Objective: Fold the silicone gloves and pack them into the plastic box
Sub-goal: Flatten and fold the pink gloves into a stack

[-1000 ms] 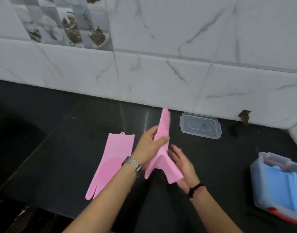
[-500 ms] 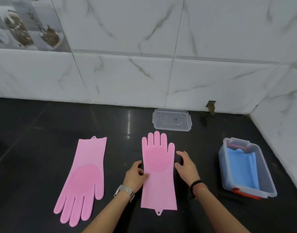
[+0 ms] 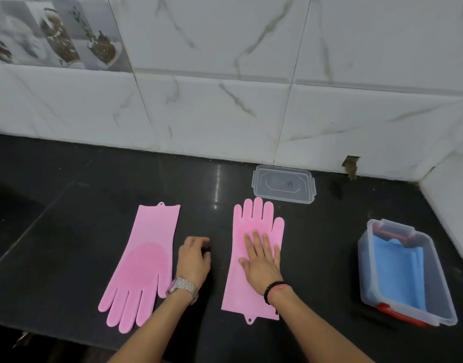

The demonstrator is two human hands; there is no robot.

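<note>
Silicone gloves, two pink ones, lie flat on the black, glossy countertop (image 3: pixel 68 205). The left glove (image 3: pixel 144 268) has its fingers pointing toward the person and its cuff, with a small hanging tab, pointing toward the wall; a darker, rounded patch of scrubbing bristles covers its palm. The right glove (image 3: pixel 254 247) lies the other way round, fingers toward the wall and the tabbed cuff at the near edge, its palm likewise finely nubbed.

The right hand (image 3: pixel 261 260) lies flat on the right glove, fingers straight and spread, pressing its palm area; a dark bead bracelet circles that wrist. The left hand (image 3: pixel 195 260) rests on the bare counter between the two gloves, fingers curled under and holding nothing, with a metal watch (image 3: pixel 182 285) on its wrist.

To the right, well apart from the gloves, stands the plastic box (image 3: pixel 439 279), translucent and rectangular with rounded corners and red clips, holding folded blue material (image 3: pixel 395 271). Farther back, just beyond the right glove's fingertips, a clear lid (image 3: pixel 284 187) lies flat near the white, marble-veined tiled wall (image 3: pixel 225 100).
</note>
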